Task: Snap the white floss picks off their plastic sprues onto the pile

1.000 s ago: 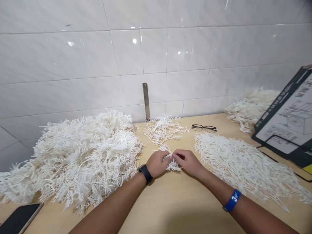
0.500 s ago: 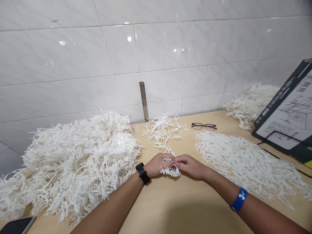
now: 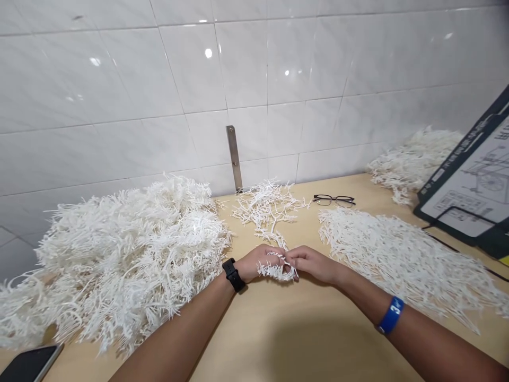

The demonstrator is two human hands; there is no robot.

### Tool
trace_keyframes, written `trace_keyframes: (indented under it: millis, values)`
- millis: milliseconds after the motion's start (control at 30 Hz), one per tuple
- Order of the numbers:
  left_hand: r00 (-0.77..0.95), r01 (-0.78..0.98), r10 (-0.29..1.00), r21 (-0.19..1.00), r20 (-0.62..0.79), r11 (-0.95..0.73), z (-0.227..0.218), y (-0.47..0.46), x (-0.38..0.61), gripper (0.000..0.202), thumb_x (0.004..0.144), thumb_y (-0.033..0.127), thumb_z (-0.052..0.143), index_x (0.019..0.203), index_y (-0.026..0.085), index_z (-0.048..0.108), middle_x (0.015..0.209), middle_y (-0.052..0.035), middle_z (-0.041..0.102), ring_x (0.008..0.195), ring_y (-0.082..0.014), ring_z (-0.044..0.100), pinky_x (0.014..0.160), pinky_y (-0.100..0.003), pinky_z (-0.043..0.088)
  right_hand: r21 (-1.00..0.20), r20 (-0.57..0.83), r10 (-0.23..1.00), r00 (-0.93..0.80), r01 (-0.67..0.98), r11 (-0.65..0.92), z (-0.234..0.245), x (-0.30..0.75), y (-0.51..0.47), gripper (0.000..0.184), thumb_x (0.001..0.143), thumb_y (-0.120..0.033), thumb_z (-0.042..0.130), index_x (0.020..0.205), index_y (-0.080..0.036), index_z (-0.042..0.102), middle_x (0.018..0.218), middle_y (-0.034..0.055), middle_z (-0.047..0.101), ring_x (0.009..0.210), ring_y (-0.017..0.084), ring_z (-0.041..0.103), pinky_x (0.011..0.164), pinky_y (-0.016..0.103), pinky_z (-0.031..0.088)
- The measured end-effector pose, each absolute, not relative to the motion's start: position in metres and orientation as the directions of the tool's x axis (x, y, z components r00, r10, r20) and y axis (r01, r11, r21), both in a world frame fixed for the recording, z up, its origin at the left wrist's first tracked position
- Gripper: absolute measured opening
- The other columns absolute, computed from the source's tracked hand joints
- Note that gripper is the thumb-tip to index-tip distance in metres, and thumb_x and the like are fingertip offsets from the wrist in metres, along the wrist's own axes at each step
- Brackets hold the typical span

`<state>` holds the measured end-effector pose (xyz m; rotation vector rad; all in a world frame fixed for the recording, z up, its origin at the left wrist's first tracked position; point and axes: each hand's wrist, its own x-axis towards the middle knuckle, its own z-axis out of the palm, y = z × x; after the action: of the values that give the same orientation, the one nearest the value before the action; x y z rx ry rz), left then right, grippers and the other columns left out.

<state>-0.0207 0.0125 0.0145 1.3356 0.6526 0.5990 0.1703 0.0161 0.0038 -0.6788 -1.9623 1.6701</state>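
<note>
Close together over the middle of the table, my two hands work on one white branched plastic sprig (image 3: 276, 271). My left hand (image 3: 260, 262) is closed round it, and its bristly part curves below the fingers. At the sprig's right end my right hand (image 3: 312, 263) pinches with thumb and finger; the exact grip point is partly hidden. Just beyond the fingertips lies a loose heap of thin white branched pieces (image 3: 268, 207). To the left of my left hand rises a large pile of bushy white sprigs (image 3: 143, 254).
Right of my hands spreads a flat layer of white sprigs (image 3: 382, 249). Eyeglasses (image 3: 334, 200) lie behind it. Another white pile (image 3: 417, 159) and a leaning dark printed box (image 3: 473, 180) stand at the right. A phone (image 3: 29, 365) lies front left; a metal bracket (image 3: 234, 159) is against the tiled wall.
The sprig has shifted slightly in my fingers, its bristly part now curling more to the left. Both hands stay close together. The whole view has tilted a little.
</note>
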Motion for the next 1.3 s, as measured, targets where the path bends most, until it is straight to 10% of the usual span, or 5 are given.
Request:
trace_keyframes:
  millis: [1300]
  values:
    - [0.633,-0.203,0.768,0.935,-0.102,0.291,0.015,0.007,-0.018,0.031,0.061,0.036,0.076,0.063,0.009,0.060,0.061,-0.0033,0.054,0.056,-0.0090,0.045,0.056,-0.024,0.032,-0.990,0.116,0.765,-0.634,-0.138,0.036,0.005,0.173,0.013,0.036,0.086,-0.042,0.053,0.061,-0.017,0.051,0.059,0.0008,0.045,0.058,0.014,0.041,0.057,0.028,0.032]
